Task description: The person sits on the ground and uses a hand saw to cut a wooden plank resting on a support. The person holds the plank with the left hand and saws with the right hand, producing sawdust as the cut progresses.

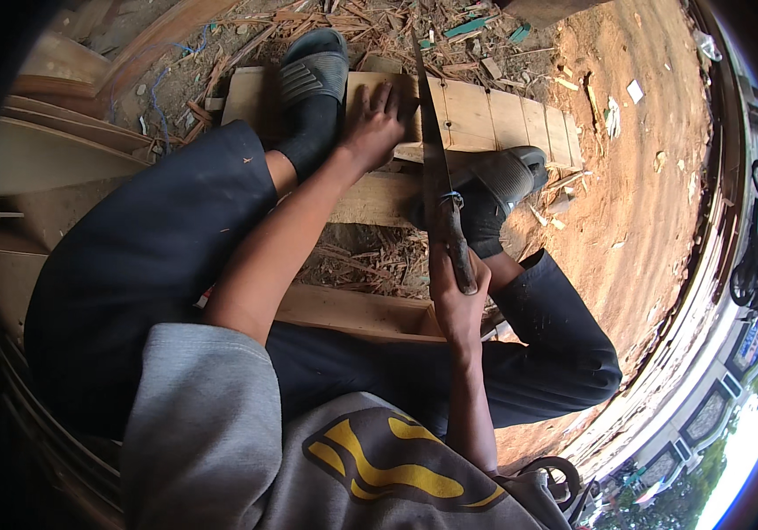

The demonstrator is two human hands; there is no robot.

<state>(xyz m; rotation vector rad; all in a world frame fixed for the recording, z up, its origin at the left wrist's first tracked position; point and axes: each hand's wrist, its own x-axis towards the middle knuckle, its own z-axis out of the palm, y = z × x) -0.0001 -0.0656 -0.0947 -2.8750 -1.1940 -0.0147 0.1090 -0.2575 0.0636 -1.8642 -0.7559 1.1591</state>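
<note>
My left hand (374, 137) rests on a pale wood block (405, 93), its fingers stretched out and slightly apart. That block lies along a longer plank (507, 115) with dark crosswise lines. In my right hand (460, 296) is a long-bladed tool (435, 159), gripped by its dark wooden handle, with blue binding where the blade begins. The narrow blade points away from me, just right of the block; seen nearly edge-on, it could be a saw or a machete, I cannot tell which. My sandaled left foot (315, 75) and right foot (511, 181) press on the wood from either side.
Another wood beam (374, 199) lies nearer me, beyond a wooden frame piece (352, 311). Splinters and chips (361, 256) litter the ground. Bent boards (61, 150) lean at left. A large pale brown wood surface (626, 194) extends on the right.
</note>
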